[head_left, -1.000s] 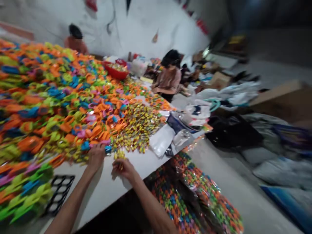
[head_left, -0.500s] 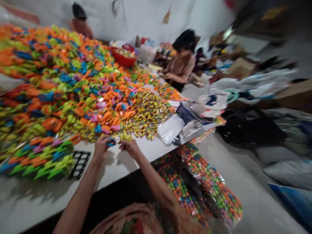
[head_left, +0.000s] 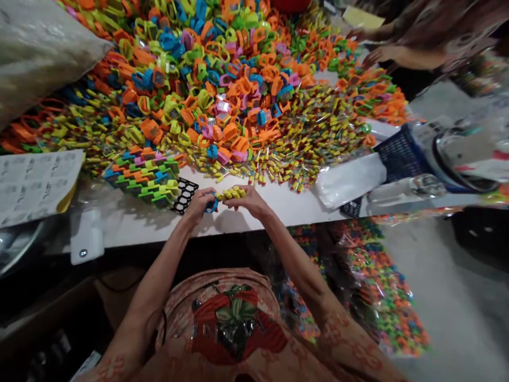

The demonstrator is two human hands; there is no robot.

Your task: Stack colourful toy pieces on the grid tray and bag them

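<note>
Left hand [head_left: 199, 205] clamped on blue toy watch [head_left: 211, 203], right hand [head_left: 251, 200] pinching yellow pieces [head_left: 234, 193] — apparently lining up; next move needs steady fingers.

Near the front edge of the counter [head_left: 282, 208], the left fingers [head_left: 202, 194] grip a blue band [head_left: 211, 207]; the right fingers [head_left: 248, 199] hold a yellow cluster [head_left: 234, 192]. A black grid [head_left: 183, 206] lies just left of them. Heaped colourful pieces [head_left: 238, 103] spread behind, toward the far edge.
</note>
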